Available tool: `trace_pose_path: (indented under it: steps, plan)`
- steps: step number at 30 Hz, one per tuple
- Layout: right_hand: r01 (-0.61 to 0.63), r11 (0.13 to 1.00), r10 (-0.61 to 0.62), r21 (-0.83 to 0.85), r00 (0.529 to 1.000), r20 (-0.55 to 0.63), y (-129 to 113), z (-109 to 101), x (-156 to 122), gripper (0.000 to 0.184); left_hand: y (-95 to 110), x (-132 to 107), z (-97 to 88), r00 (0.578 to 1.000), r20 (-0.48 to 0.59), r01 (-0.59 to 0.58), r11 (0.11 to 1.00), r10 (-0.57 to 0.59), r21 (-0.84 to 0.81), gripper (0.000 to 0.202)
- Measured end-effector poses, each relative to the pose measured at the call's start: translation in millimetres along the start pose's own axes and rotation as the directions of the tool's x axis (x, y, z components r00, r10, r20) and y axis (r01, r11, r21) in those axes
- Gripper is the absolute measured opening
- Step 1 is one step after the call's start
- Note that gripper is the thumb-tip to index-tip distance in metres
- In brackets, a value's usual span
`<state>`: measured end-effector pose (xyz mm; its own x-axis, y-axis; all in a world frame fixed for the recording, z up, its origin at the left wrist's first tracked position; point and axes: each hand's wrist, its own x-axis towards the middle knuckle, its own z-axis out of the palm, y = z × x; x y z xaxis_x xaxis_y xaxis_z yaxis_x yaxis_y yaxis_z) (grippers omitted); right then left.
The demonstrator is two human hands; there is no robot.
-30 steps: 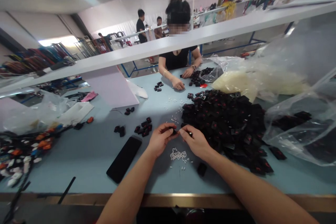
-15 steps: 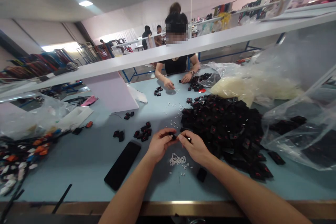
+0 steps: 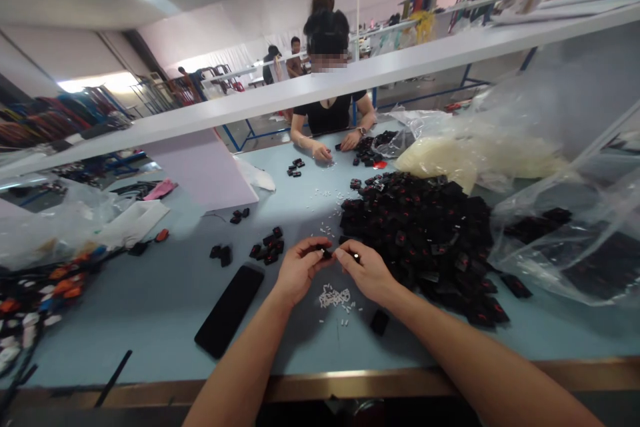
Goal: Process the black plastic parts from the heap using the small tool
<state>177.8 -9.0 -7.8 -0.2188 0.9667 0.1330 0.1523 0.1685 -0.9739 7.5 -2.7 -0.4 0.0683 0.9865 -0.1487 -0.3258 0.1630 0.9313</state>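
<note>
My left hand (image 3: 299, 270) is closed round a small black plastic piece (image 3: 326, 253), held just above the table. My right hand (image 3: 364, 271) meets it from the right, thumb and forefinger pinched at the piece's edge. A dark thing with a pale tip (image 3: 357, 257) shows among the right fingers; its kind is unclear. Below both hands lies a little heap of tiny white parts (image 3: 334, 296). A single black piece (image 3: 379, 322) rests under my right wrist. To the right spreads a large pile of black pieces (image 3: 417, 240), some with red marks.
A black phone (image 3: 230, 310) and small groups of black pieces (image 3: 267, 247) lie to the left. Clear plastic bags (image 3: 565, 240) flank the big pile. A white shelf (image 3: 280, 104) crosses above the table. Opposite, a person's hands (image 3: 321, 151) handle similar pieces.
The view has shifted slightly, so the scene sits a little further left and higher. Both hands stay together at the small black piece, with little change in their grip.
</note>
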Motion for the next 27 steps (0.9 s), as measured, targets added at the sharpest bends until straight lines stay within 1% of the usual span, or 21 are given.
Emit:
trace_pose_path:
  steps: [6, 17, 22, 27]
  plan:
    - [0.02, 1.0, -0.02, -0.011, 1.0, -0.018, -0.9, -3.0, 2.5, 0.029, -0.5, 0.5, -0.5, 1.0, 0.015, 0.0, 1.0, 0.0, -0.001, 0.024]
    - [-0.016, 1.0, 0.016, -0.014, 1.0, -0.011, -2.7, -6.4, 0.6, 0.029, 4.7, -2.4, 6.9, 1.0, -0.006, 0.017, 0.999, -0.017, -0.035, 0.029]
    - [-0.005, 1.0, 0.004, -0.009, 1.0, -0.014, -2.8, -6.7, 1.5, 0.028, 3.5, -3.2, 6.6, 1.0, -0.004, 0.014, 0.999, -0.014, -0.031, 0.026]
    - [-0.008, 0.999, 0.007, -0.033, 1.0, -0.017, -1.6, -7.0, 1.3, 0.027, 0.1, -2.1, 4.1, 1.0, 0.025, -0.005, 1.0, 0.005, -0.024, 0.024]
